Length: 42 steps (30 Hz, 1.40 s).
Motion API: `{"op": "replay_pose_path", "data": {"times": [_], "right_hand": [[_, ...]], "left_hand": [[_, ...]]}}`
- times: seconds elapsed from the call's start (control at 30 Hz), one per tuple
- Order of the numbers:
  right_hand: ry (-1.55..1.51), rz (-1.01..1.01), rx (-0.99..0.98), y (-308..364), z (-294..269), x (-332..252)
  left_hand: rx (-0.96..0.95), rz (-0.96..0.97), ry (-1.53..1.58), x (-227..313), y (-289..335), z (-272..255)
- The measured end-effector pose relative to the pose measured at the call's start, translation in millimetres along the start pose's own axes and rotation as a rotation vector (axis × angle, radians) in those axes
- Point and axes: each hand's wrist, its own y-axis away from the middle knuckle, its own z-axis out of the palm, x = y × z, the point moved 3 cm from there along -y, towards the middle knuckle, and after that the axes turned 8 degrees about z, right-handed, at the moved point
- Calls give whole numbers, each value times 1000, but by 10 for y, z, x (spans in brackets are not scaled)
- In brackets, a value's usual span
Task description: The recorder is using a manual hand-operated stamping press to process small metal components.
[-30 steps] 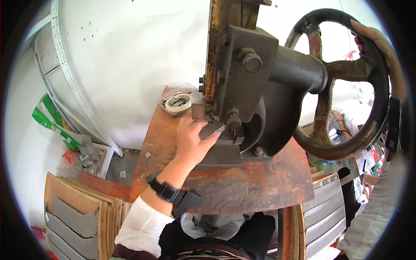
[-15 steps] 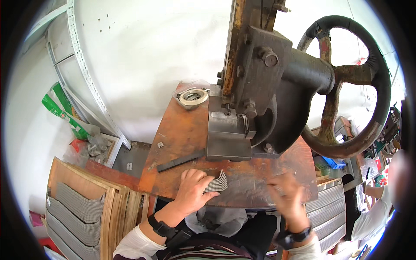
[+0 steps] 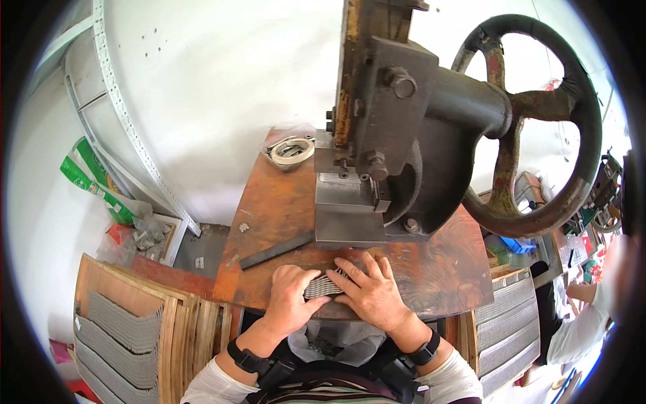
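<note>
A small stack of thin grey ribbed strips [image 3: 321, 286] lies at the near edge of the wooden bench. My left hand [image 3: 291, 296] pinches its left end between thumb and fingers. At the other end my right hand [image 3: 371, 293] closes over the stack, fingers on the far side and thumb on the near side. Part of the stack is hidden under the right fingers. Just beyond my hands stands a dark hand press [image 3: 350, 225], its metal block facing me. A flat dark bar [image 3: 277, 250] lies slantwise left of the press base.
The press has a large handwheel [image 3: 585, 128] on the right. A clear tub with a tape roll [image 3: 291, 152] sits at the bench's back left. Wooden trays of ribbed strips stand left [image 3: 124, 323] and right [image 3: 508, 323]. A person in white [image 3: 582, 330] is at the far right.
My right hand has come left from the bench's right side onto the strips. The left hand has lowered the stack slightly and moved a little left. The view has shifted a little.
</note>
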Motion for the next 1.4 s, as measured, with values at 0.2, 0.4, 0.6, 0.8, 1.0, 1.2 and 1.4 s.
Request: {"op": "replay_pose_path", "data": {"times": [0.2, 0.4, 0.6, 0.8, 1.0, 1.2, 1.4], "right_hand": [[-146, 51, -61, -6, 127, 56], [-38, -64, 7, 22, 68, -190], [92, 104, 69, 136, 32, -193], [-15, 77, 68, 59, 62, -375], [88, 220, 97, 127, -7, -83], [73, 245, 138, 156, 51, -72], [81, 219, 147, 128, 36, -88]], "left_hand": [[-9, -31, -41, 45, -45, 3], [60, -21, -47, -23, -20, 66], [94, -34, -34, 34, -36, 21], [106, -42, -84, -60, 8, 86], [86, -64, -40, -19, -2, 16], [-9, -30, 62, 10, -8, -83], [23, -36, 71, -66, 52, -62]]}}
